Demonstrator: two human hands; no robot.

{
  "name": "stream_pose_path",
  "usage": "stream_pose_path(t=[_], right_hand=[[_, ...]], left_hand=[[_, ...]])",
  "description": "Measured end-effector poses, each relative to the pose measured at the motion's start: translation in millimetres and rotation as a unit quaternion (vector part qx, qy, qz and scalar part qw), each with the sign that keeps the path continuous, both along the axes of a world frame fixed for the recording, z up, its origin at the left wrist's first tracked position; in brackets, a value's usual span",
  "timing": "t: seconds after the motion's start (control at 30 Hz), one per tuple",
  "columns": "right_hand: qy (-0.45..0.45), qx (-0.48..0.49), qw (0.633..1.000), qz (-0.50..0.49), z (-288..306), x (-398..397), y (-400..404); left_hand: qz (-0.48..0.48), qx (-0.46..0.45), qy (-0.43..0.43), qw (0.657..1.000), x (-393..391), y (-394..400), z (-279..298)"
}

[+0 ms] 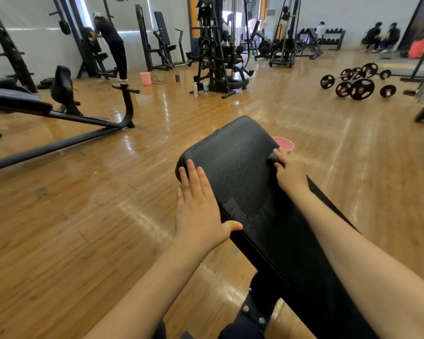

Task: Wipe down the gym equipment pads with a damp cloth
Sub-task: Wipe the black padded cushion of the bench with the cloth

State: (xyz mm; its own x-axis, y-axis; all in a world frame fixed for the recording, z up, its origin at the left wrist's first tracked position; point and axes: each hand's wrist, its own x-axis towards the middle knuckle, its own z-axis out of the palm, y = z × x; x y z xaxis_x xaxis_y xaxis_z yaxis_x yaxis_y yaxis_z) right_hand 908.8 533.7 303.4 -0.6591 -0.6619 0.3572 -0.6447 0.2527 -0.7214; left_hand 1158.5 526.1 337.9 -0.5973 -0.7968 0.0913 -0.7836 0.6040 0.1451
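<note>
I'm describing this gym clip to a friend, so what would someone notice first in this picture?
First, the long black textured vinyl bench pad running up the middle, with the left hand flat along its left edge and the right hand gripping a dark cloth at its right edge. Behind the pad's far end peeks a pink plastic bucket. Black barbell plates lie on the glossy wooden floor, far right.

The glossy wooden floor [83, 241] carries a pink bucket [285, 143], barbells [357, 88] and black machines [213, 57].

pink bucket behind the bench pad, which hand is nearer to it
Right. The right hand grips a dark cloth just below the pink bucket; the left hand rests across the pad.
</note>
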Motion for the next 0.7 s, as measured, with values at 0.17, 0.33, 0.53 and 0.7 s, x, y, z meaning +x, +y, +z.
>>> stream_pose_path(t=[0.17,0.33,0.53,0.7], right_hand=[[0.046,-0.077,0.989,0.118,-10.4,79.7,39.4],[0.083,-0.069,0.963,0.246,-13.5,119.7,66.4],[0.176,-0.045,0.938,0.295,-2.4,127.3,51.0],[0.203,-0.069,0.938,0.274,-25.4,119.7,66.9]], left_hand=[[0.001,-0.009,0.009,1.000,-0.6,-0.2,-2.0],[-0.003,-0.014,0.010,1.000,2.0,-1.7,-3.5],[-0.026,-0.015,0.023,0.999,5.0,-5.8,-6.8],[-0.023,-0.014,0.037,0.999,3.0,-4.6,-7.8]])
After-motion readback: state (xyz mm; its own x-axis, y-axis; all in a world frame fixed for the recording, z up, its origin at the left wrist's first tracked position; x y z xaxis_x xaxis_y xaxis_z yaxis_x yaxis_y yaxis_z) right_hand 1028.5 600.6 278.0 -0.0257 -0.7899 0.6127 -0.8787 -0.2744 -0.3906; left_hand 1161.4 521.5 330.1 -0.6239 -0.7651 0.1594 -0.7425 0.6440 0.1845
